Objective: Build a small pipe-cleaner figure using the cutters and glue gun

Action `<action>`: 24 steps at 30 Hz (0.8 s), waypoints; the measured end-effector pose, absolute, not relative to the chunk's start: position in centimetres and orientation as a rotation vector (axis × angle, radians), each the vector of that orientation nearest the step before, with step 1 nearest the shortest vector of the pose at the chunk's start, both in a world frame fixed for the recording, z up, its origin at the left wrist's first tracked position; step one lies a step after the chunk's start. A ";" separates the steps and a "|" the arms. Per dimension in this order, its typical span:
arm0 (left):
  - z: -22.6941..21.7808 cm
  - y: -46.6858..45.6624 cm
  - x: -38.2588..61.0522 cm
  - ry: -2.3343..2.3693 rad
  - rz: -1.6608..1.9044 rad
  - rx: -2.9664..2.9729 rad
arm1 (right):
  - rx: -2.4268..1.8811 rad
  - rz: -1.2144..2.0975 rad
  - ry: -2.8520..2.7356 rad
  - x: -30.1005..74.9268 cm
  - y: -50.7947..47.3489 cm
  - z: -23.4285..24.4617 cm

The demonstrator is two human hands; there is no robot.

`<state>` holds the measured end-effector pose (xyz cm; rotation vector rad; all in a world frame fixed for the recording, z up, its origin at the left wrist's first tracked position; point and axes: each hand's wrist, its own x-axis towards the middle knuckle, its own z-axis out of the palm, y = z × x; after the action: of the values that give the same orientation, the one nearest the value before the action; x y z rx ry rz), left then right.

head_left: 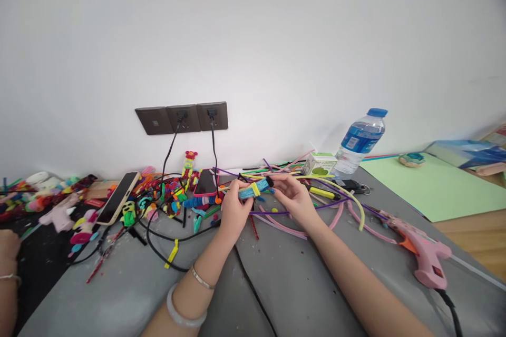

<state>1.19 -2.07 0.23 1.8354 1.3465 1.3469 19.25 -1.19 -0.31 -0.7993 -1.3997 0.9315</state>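
Our left grip (237, 208) is pinched round a blue fuzzy piece (248, 191) that carries a yellow band (255, 189), holding it above the middle of the grey desk (284, 284). Our right grip (294, 199) curls at the piece's dark end, though from here we cannot fairly tell whether its fingers close on anything.

Starting at the far left, we see another person's wrist (8, 279), then a heap of bright fuzzy bits (51, 189) and a phone with a pale edge (118, 197). A short yellow strip (172, 254) lies near a looping black cable (150, 231). Next we find a red-headed fuzzy figure (190, 160) near the wall and a pink-edged phone (206, 183). Beyond our right grip lie a yellow-and-black tool (322, 192), a green-and-white box (319, 163) and a blue-capped bottle (361, 139). Farther right, we have a light green sheet (443, 189) and, nearer us, a pink glue gun (429, 258).
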 end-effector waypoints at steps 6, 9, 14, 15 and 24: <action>0.2 -2.1 1.3 1.370 1.302 1.827 | -0.786 0.983 -1.398 18.9 -1.4 -0.5; 0.2 -2.2 1.3 1.339 1.291 1.854 | -0.780 0.960 -1.369 18.7 -1.4 -0.7; 0.4 -2.3 1.4 1.324 1.270 1.883 | -0.847 0.914 -1.395 19.0 -1.5 -0.1; 0.4 -2.3 1.5 1.323 1.273 1.885 | -0.855 0.894 -1.406 19.1 -1.6 0.1; 0.7 -2.5 1.5 1.335 1.244 1.927 | -0.790 0.846 -1.474 18.8 -1.7 0.4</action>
<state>1.51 -2.53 0.68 1.9271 1.3350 1.2443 18.83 -1.66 0.41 -0.7903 -1.4736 0.8463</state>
